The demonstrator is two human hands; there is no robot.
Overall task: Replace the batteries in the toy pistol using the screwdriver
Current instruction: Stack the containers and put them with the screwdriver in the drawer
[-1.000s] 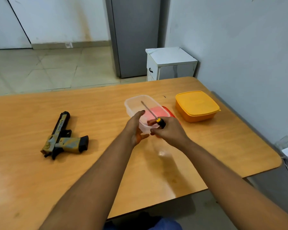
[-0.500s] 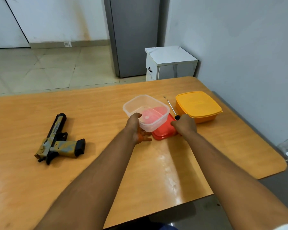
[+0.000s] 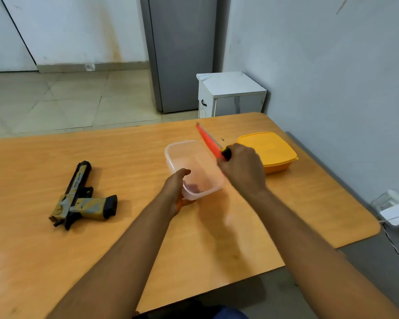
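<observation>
The toy pistol, tan and black, lies on its side at the left of the wooden table, away from both hands. My right hand is closed on the screwdriver, whose black handle end and thin shaft stick out up and to the left. The same hand holds a red lid, seen edge-on above the clear plastic container. My left hand grips the container's near left corner. Something small and dark lies in the container's bottom; I cannot tell what.
A closed orange lidded box stands just right of my right hand. A white cabinet and a grey door sit beyond the table's far edge. A white socket block hangs off the right edge, by the wall.
My right hand, still holding the screwdriver, went right to the red lid beside the container, then lifted it on edge over the container. My left hand stayed on the container.
</observation>
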